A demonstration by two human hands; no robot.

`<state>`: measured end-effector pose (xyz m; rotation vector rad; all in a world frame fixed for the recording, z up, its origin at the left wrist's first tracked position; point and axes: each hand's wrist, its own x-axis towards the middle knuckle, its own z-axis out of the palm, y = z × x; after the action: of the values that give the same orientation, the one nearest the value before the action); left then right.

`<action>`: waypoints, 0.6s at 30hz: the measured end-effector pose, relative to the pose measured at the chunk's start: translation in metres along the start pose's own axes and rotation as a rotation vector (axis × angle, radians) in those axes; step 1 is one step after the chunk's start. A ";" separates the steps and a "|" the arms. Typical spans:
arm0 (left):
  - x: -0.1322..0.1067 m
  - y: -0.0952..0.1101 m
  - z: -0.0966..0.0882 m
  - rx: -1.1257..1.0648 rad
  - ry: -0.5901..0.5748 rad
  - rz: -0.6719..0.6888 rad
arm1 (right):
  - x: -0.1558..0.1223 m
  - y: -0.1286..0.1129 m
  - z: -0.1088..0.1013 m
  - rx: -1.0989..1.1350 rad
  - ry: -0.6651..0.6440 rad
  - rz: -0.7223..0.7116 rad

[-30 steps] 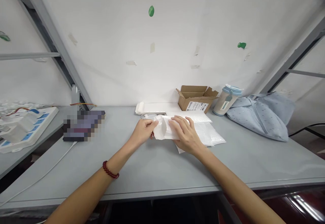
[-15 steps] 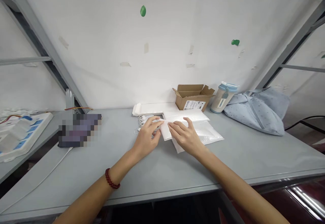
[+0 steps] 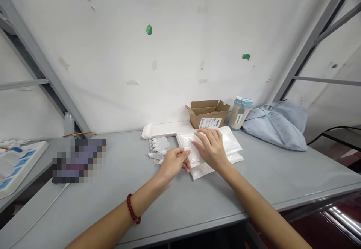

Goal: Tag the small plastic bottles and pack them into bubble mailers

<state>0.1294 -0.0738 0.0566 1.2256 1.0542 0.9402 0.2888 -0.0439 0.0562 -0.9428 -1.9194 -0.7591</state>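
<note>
My left hand [image 3: 173, 165] pinches the near left edge of a white bubble mailer [image 3: 232, 140], thumb on top. My right hand [image 3: 212, 152] lies over the same mailer, fingers bent and thumb held apart, gripping nothing that I can see. Another white bubble mailer [image 3: 199, 172] lies flat on the table beneath it. To the left of the mailers are several small white pieces with thin loops [image 3: 160, 144], partly behind my left hand; their kind is unclear. Flat white packaging [image 3: 169, 128] lies behind them along the wall.
An open cardboard box [image 3: 208, 114] with a label stands at the back, beside a cream tumbler with a blue lid [image 3: 240, 113]. A light blue cloth bag [image 3: 276, 128] rests to the right. At left are a blurred phone-like device [image 3: 81, 160] on a cable and a power strip [image 3: 25, 168].
My left hand has moved down to the mailer's near left edge and pinches there. My right hand has lifted its fingers and shifted over the mailer. The head view has tilted and shifted.
</note>
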 end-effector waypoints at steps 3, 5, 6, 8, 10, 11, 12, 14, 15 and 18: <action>0.008 -0.005 0.007 -0.130 -0.043 -0.117 | -0.006 0.008 0.009 0.033 -0.196 0.018; 0.010 -0.008 0.009 -0.138 -0.055 -0.206 | -0.010 0.012 0.013 0.074 -0.368 0.035; 0.009 -0.009 0.009 -0.121 -0.072 -0.247 | -0.012 0.013 0.014 0.107 -0.453 0.044; 0.006 -0.007 0.005 -0.033 -0.135 -0.308 | -0.015 0.013 0.015 0.175 -0.594 0.060; 0.006 0.001 -0.005 0.141 -0.155 -0.307 | -0.015 0.011 0.015 0.221 -0.668 0.072; 0.008 0.007 -0.013 0.258 -0.123 -0.274 | -0.014 0.009 0.015 0.230 -0.681 0.079; 0.012 0.013 -0.024 0.404 -0.034 -0.218 | -0.014 0.007 0.014 0.237 -0.687 0.087; 0.026 0.026 -0.048 0.715 0.171 -0.012 | -0.012 0.005 0.014 0.257 -0.693 0.105; 0.036 0.032 -0.062 0.867 0.253 0.093 | -0.012 0.004 0.013 0.266 -0.697 0.119; 0.068 0.041 -0.096 1.101 0.349 0.191 | -0.011 0.003 0.012 0.280 -0.701 0.165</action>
<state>0.0540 0.0210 0.0871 2.1228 1.8769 0.7118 0.2902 -0.0362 0.0414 -1.2719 -2.4134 -0.0378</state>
